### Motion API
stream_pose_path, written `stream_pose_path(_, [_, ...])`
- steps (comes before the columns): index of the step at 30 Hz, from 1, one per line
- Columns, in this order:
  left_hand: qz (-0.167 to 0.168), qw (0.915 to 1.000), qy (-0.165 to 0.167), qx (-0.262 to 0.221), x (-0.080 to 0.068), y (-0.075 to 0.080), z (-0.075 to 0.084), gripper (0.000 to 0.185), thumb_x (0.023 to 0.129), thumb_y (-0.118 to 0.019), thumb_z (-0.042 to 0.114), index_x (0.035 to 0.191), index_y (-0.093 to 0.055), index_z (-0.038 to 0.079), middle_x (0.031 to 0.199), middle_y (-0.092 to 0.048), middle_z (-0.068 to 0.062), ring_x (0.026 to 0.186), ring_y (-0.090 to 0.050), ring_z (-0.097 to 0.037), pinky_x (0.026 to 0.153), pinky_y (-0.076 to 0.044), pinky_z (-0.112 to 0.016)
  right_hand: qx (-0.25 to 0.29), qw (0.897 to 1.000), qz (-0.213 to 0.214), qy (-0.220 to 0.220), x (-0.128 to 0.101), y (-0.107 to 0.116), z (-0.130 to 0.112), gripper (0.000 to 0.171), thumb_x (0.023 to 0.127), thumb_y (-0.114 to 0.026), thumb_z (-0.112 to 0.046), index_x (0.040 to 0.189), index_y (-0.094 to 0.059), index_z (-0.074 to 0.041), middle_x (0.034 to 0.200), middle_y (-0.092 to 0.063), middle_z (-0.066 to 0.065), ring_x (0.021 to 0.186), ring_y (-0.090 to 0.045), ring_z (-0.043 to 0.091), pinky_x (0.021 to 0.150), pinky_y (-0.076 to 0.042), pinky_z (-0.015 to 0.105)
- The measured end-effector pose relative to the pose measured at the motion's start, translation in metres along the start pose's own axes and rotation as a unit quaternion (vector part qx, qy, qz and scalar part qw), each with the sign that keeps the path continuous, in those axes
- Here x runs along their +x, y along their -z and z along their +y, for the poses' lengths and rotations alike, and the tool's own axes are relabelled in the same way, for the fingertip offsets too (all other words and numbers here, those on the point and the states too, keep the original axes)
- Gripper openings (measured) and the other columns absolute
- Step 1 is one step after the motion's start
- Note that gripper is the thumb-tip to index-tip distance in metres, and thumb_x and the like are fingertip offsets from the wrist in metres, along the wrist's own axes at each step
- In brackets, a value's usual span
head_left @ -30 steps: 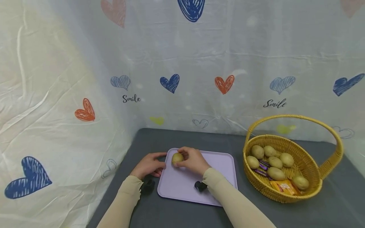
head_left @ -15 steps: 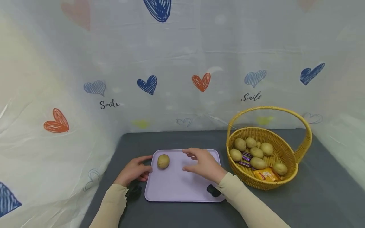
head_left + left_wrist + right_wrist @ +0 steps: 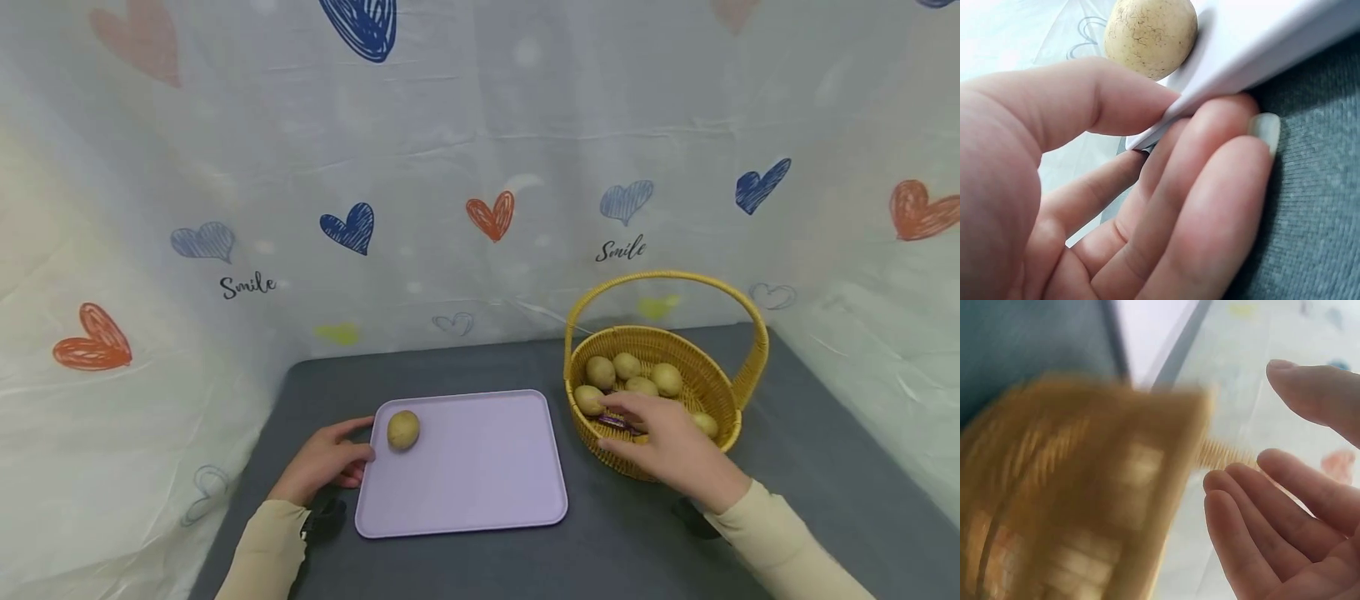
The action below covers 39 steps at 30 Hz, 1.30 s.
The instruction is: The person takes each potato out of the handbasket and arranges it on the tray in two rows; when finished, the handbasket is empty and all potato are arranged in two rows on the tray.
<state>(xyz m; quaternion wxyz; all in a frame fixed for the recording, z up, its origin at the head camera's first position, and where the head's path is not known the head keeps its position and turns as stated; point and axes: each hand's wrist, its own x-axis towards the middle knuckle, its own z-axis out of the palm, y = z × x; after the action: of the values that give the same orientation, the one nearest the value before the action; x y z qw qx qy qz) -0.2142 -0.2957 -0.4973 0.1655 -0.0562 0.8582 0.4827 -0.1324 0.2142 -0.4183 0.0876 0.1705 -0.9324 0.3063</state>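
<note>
1. Over the near rim of the wicker basket (image 3: 726, 398) the right hand (image 3: 671, 446) hovers with its fingers spread and relaxed, holding nothing; the right wrist view shows the bare palm and loose fingers (image 3: 1254, 531) beside blurred yellow weave.
2. Just beyond that hand's fingertips lie several potatoes (image 3: 626, 367) inside the basket, with a purple wrapped sweet (image 3: 615, 422) under the fingers. Whether a fingertip touches any of them cannot be told.
3. At the left edge of the lilac tray (image 3: 480, 483) the left hand (image 3: 322, 462) pinches the tray's rim: the thumb lies on top and the fingers are curled beneath, as the left wrist view shows, with the thumb (image 3: 1079, 106) over the white edge (image 3: 1254, 50) and the fingers against the cloth.
4. Just past the left thumb, a single potato (image 3: 403, 430) rests on the tray near its far left corner; it is close to the thumb but apart from it, and well apart from the right hand.
5. Under both hands spreads a dark grey table cover (image 3: 637, 550); the basket stands on it just beside the tray's right side.
6. Behind and to both sides hangs a white curtain (image 3: 480, 150) printed with blue and orange hearts and the word "Smile".
</note>
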Motion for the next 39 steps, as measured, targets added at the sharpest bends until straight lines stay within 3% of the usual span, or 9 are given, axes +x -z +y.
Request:
stream_pose_path(8, [-0.005, 0.9999, 0.013, -0.008, 0.002, 0.001, -0.001, 0.070, 0.091, -0.081, 0.022, 0.156, -0.057, 0.016, 0.078, -0.072, -0.008, 0.064, -0.068, -0.016, 0.062, -0.064, -0.033, -0.052, 0.996, -0.004, -0.068, -0.023, 0.046, 0.048, 0.051, 0.093, -0.087, -0.028, 0.136, -0.072, -0.007, 0.133, -0.075, 0.018, 0.112, -0.076, 0.040, 0.090, -0.063, 0.057])
stream_pose_path(13, [-0.004, 0.9999, 0.011, -0.008, 0.002, 0.001, 0.000, 0.070, 0.091, -0.081, 0.022, 0.156, -0.057, 0.017, 0.079, -0.072, -0.008, 0.065, -0.069, -0.017, 0.062, -0.064, -0.033, -0.095, 0.993, -0.027, -0.062, -0.024, 0.060, 0.068, 0.049, 0.091, -0.087, -0.021, 0.136, -0.073, -0.006, 0.128, -0.077, 0.018, 0.110, -0.075, 0.038, 0.085, -0.061, 0.055])
stream_pose_path(19, [0.003, 0.9999, 0.009, 0.004, 0.002, 0.002, -0.001, 0.069, 0.091, -0.082, 0.023, 0.156, -0.058, 0.018, 0.079, -0.072, -0.009, 0.065, -0.069, -0.018, 0.062, -0.064, -0.034, -0.120, 0.990, -0.064, -0.042, -0.014, 0.061, 0.081, 0.048, 0.091, -0.085, -0.015, 0.133, -0.072, 0.002, 0.125, -0.077, 0.021, 0.114, -0.073, 0.041, 0.091, -0.060, 0.058])
stream_pose_path(26, [-0.001, 0.9998, 0.018, -0.003, 0.002, 0.001, 0.000, 0.070, 0.090, -0.082, 0.022, 0.156, -0.058, 0.017, 0.080, -0.073, -0.008, 0.066, -0.070, -0.017, 0.062, -0.064, -0.033, -0.139, 0.984, -0.100, -0.038, -0.007, 0.057, 0.089, 0.049, 0.085, -0.085, -0.007, 0.129, -0.071, 0.010, 0.122, -0.076, 0.025, 0.110, -0.073, 0.044, 0.087, -0.061, 0.057])
stream_pose_path(30, [0.000, 0.9998, 0.018, -0.004, 0.001, 0.000, 0.001, 0.070, 0.090, -0.082, 0.022, 0.155, -0.058, 0.017, 0.079, -0.073, -0.008, 0.066, -0.069, -0.016, 0.062, -0.064, -0.033, -0.151, 0.981, -0.118, -0.037, -0.004, 0.055, 0.094, 0.047, 0.083, -0.084, -0.004, 0.126, -0.072, 0.012, 0.115, -0.077, 0.023, 0.094, -0.072, 0.028, 0.076, -0.059, 0.045])
stream_pose_path(33, [0.001, 0.9998, 0.017, -0.001, 0.001, 0.000, 0.002, 0.070, 0.090, -0.083, 0.023, 0.155, -0.059, 0.017, 0.079, -0.073, -0.008, 0.065, -0.069, -0.016, 0.063, -0.064, -0.033, -0.159, 0.978, -0.132, -0.036, -0.003, 0.053, 0.097, 0.042, 0.085, -0.082, -0.003, 0.123, -0.073, 0.010, 0.107, -0.077, 0.017, 0.082, -0.061, 0.017, 0.068, -0.049, 0.036])
stream_pose_path(35, [0.000, 0.9998, 0.017, -0.002, 0.001, 0.000, 0.002, 0.070, 0.090, -0.083, 0.023, 0.155, -0.058, 0.017, 0.079, -0.073, -0.008, 0.065, -0.069, -0.016, 0.063, -0.064, -0.033, -0.163, 0.976, -0.137, -0.036, -0.002, 0.053, 0.099, 0.037, 0.086, -0.080, -0.003, 0.121, -0.074, 0.008, 0.103, -0.077, 0.014, 0.080, -0.059, 0.016, 0.067, -0.047, 0.035])
stream_pose_path(39, [0.001, 0.9998, 0.017, -0.003, 0.001, 0.000, 0.001, 0.071, 0.090, -0.083, 0.023, 0.156, -0.058, 0.017, 0.078, -0.072, -0.008, 0.065, -0.069, -0.016, 0.062, -0.063, -0.033, -0.160, 0.975, -0.150, -0.040, 0.001, 0.051, 0.101, 0.030, 0.089, -0.077, -0.002, 0.117, -0.075, 0.007, 0.103, -0.077, 0.017, 0.084, -0.067, 0.021, 0.069, -0.053, 0.038])
